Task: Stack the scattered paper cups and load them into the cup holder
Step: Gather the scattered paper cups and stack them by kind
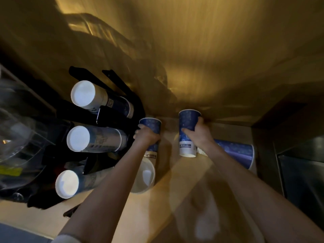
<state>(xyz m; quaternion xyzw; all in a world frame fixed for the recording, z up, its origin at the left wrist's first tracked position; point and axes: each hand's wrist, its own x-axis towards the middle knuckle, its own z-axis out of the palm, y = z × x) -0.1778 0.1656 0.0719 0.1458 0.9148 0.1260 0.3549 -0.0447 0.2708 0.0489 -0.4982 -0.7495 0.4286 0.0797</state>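
Observation:
My left hand (147, 137) grips a blue and white paper cup (151, 126) standing on the wooden counter (133, 216). My right hand (198, 134) grips a second blue cup (188, 120), held upright just to the right. Beneath my left forearm lies a cup on its side (143, 176), its white inside facing me. Another blue cup (236, 152) lies on its side behind my right wrist. The black cup holder (108, 118) stands at the left with three stacks of cups (98, 100) in its slots, white bottoms toward me.
A shiny golden wall (192, 58) rises right behind the cups. A metal sink or basin (301, 172) sits at the right edge. Clear plastic containers (15, 137) crowd the far left. A blurred pale shape (206, 223) lies on the near counter.

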